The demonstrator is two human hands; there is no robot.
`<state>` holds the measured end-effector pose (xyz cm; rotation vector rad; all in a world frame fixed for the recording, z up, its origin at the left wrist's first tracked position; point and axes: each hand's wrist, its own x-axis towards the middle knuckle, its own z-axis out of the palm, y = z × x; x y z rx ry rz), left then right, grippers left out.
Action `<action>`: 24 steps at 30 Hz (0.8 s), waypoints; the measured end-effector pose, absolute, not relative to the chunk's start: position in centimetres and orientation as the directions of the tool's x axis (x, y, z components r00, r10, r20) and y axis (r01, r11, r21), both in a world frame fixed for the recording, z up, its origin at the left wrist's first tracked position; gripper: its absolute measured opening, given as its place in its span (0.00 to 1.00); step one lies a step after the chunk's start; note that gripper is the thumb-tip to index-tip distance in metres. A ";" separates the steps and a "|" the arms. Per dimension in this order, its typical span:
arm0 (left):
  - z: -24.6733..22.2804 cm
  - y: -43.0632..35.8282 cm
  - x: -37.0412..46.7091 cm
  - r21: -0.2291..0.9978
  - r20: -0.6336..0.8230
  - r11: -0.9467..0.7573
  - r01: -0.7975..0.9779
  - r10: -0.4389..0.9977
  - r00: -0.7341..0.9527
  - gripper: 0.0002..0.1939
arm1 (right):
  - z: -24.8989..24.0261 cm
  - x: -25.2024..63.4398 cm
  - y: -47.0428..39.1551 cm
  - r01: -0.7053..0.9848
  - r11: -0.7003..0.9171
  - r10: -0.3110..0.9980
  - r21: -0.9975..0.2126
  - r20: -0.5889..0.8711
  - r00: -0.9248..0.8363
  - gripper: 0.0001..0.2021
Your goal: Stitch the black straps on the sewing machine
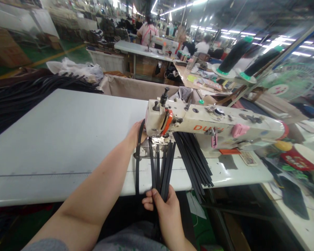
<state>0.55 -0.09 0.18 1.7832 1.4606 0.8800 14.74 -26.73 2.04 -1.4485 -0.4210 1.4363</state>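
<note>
At nine o'clock a heap of black strips (28, 92) is seen at the far edge of the pale surface (62, 139). The left hand (136, 134) is stretched toward the sewing machine (199, 123) head, and a single black strap (137, 157) is looped against it; whether it is closed on that strap cannot be told. At six o'clock the right hand (163, 207) is closed around a bundle of black straps (163, 167) that run up to the needle area. A second fan of straps (196, 160) lies at four o'clock of the needle. The straps are judged light, limp and somewhat slick; they are best gripped near their ends, pinched flat together.
</note>
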 end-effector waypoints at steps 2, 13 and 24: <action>0.2 -0.2 0.5 0.805 0.106 -0.166 0.570 0.985 0.137 0.16 | 2.0 14.7 -26.7 -0.396 -0.425 0.808 -0.814 -0.538 0.241 0.38; -0.2 0.0 0.4 0.800 0.174 -0.219 0.559 0.976 0.133 0.16 | 2.1 14.6 -26.8 -0.407 -0.418 0.803 -0.812 -0.540 0.252 0.36; 0.3 1.1 -1.2 0.816 0.198 -0.309 0.489 0.944 0.265 0.16 | 1.8 15.0 -26.9 -0.396 -0.424 0.813 -0.815 -0.534 0.230 0.40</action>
